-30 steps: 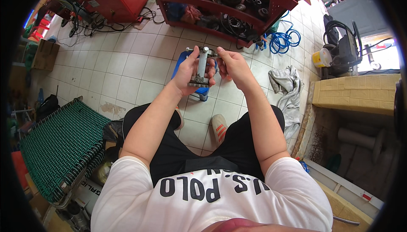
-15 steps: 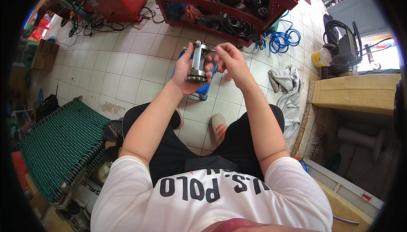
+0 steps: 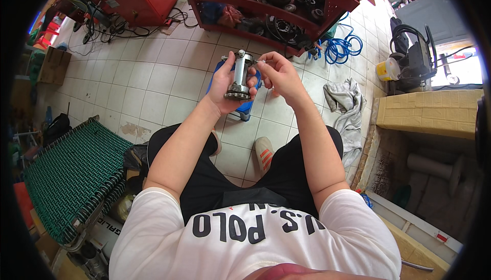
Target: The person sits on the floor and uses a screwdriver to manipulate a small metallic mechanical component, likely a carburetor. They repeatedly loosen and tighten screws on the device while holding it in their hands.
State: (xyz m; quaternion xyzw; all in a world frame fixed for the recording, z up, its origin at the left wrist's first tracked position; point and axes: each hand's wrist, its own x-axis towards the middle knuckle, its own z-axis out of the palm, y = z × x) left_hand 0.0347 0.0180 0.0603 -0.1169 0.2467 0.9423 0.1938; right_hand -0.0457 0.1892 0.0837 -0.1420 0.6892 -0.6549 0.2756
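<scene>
My left hand [image 3: 220, 86] is wrapped round a silvery metal cylinder [image 3: 240, 77], which stands roughly upright in the palm. A dark toothed ring [image 3: 237, 96] rims the cylinder's near end, and bolts stick out at its far end, one on top and others at the sides. At the right side of that far end, my right hand [image 3: 284, 78] is closed in a pinch on a small metal bolt [image 3: 261, 61], of which only a bit shows. A blue plastic stool [image 3: 245, 110] is below the hands, partly hidden by them.
A red tool cart [image 3: 307, 23] with metal parts on its shelves stands ahead. A blue hose [image 3: 340, 48] lies coiled beside it. To the right are a grey cloth [image 3: 346, 96] on the tiles and a yellow ledge [image 3: 429, 112]. A green woven seat [image 3: 76, 172] is at left.
My right thumb and fingers have shifted slightly around the bolt, which shows a little differently at the fingertips. My left hand and the cylinder stay nearly still.
</scene>
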